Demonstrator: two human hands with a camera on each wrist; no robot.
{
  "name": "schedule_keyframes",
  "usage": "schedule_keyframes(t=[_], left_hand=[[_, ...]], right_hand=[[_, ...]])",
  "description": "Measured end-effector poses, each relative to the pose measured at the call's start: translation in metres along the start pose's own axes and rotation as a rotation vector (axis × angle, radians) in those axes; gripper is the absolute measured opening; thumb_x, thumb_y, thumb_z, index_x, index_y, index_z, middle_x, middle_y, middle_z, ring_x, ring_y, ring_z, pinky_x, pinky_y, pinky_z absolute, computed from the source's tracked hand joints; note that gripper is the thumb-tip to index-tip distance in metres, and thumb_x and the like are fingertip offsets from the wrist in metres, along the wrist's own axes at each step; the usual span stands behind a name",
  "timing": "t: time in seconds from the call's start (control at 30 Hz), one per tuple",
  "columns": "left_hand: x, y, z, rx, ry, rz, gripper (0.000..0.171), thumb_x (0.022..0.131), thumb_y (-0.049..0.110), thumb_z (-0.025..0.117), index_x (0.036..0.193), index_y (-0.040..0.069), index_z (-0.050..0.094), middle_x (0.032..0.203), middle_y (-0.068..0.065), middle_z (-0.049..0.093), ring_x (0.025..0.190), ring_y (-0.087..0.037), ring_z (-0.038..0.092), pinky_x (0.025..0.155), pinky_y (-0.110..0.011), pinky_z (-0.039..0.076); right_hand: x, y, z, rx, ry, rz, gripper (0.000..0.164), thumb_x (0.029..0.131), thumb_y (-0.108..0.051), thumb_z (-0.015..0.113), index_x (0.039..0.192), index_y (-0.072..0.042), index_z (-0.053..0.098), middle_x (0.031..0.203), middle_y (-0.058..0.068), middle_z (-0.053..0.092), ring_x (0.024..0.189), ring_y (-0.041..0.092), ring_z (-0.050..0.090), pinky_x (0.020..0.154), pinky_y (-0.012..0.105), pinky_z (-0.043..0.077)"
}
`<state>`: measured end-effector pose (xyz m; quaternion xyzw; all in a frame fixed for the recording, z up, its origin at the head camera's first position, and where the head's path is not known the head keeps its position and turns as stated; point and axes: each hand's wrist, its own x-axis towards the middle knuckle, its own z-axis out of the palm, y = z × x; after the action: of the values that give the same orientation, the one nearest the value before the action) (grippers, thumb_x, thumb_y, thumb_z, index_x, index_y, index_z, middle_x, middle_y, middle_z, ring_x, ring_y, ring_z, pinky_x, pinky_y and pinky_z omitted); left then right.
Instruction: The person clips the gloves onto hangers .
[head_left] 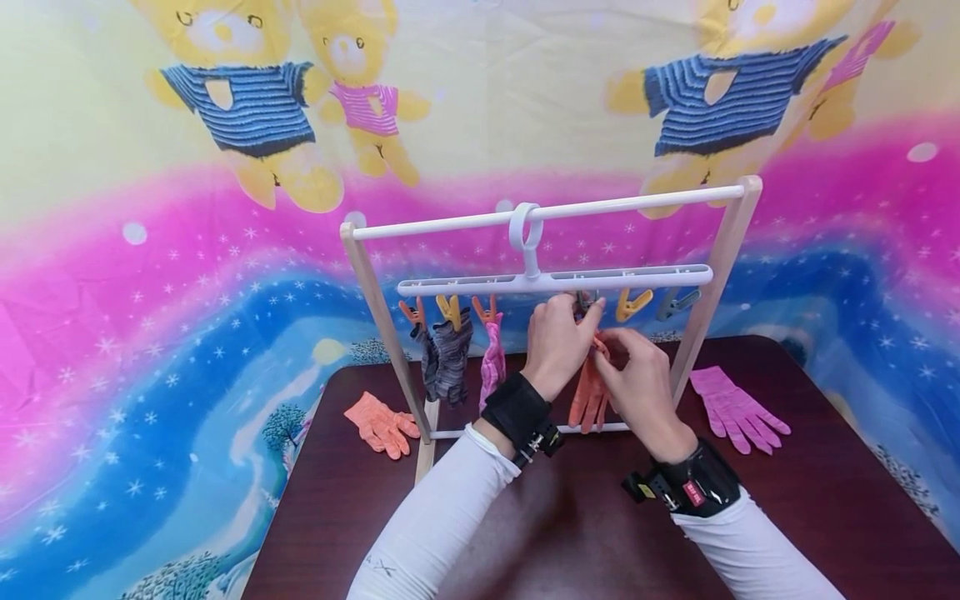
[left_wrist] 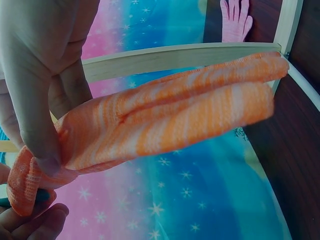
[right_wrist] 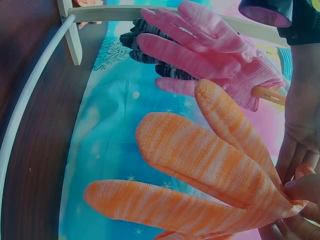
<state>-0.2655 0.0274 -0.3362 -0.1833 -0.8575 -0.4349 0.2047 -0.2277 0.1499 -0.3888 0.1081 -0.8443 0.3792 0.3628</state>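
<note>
An orange striped knit glove hangs fingers down below the white hanger. My right hand pinches it near its cuff; the left wrist view shows the thumb and fingers on the orange knit. At the hanger's underside, my left hand holds a dark green clothespin at the folded cuff edge. Whether its jaws bite the cuff is hidden by fingers. To the left, a pink glove and dark grey gloves hang from orange and yellow clothespins.
A wooden rack with a white top bar carries the hanger by its ring. Right of my hands hang a yellow clothespin and a grey-blue clothespin. On the dark table lie an orange glove and a pink glove.
</note>
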Motion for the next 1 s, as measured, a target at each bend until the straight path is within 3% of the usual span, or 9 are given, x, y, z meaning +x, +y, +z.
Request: schedule_keyframes(t=[0.27,0.5,0.77,1.0], left_hand=[[0.0001,0.001,-0.0001,-0.001,-0.001,-0.007,0.027,0.098,0.037,0.066,0.096,0.011,0.07,0.06,0.002,0.049,0.052,-0.009,0.049,0.05,-0.02,0.029],[-0.0002,-0.0002,0.0002,-0.011,0.005,0.012,0.026,0.097,0.037,0.068,0.093,0.011,0.068,0.059,0.003,0.044,0.051,-0.009,0.047,0.05,-0.02,0.028],[-0.0014,-0.0019,-0.0011,-0.007,0.019,0.016,0.028,0.096,0.039,0.069,0.086,0.013,0.065,0.058,0.003,0.044,0.051,-0.008,0.048,0.051,-0.02,0.028],[-0.002,-0.0039,-0.0016,-0.006,0.027,0.033,0.031,0.096,0.039,0.068,0.081,0.014,0.061,0.057,0.003,0.042,0.05,-0.009,0.046,0.051,-0.02,0.026]], right_hand=[[0.0001,0.0001,-0.0003,0.003,-0.003,-0.004,0.017,0.086,-0.002,0.076,0.102,0.001,0.072,0.092,0.016,0.074,0.081,0.028,0.071,0.071,0.041,0.051],[-0.0003,0.0007,-0.0005,0.004,-0.003,-0.009,0.016,0.086,-0.003,0.076,0.101,0.001,0.072,0.092,0.016,0.074,0.081,0.028,0.071,0.071,0.041,0.051],[-0.002,0.0029,0.0007,0.002,-0.008,-0.003,0.015,0.086,-0.005,0.076,0.101,-0.001,0.072,0.091,0.014,0.074,0.08,0.026,0.071,0.07,0.033,0.049],[-0.002,0.0026,-0.0002,-0.005,-0.014,-0.004,0.016,0.086,-0.005,0.077,0.101,0.0,0.072,0.09,0.015,0.074,0.08,0.027,0.07,0.071,0.041,0.05]])
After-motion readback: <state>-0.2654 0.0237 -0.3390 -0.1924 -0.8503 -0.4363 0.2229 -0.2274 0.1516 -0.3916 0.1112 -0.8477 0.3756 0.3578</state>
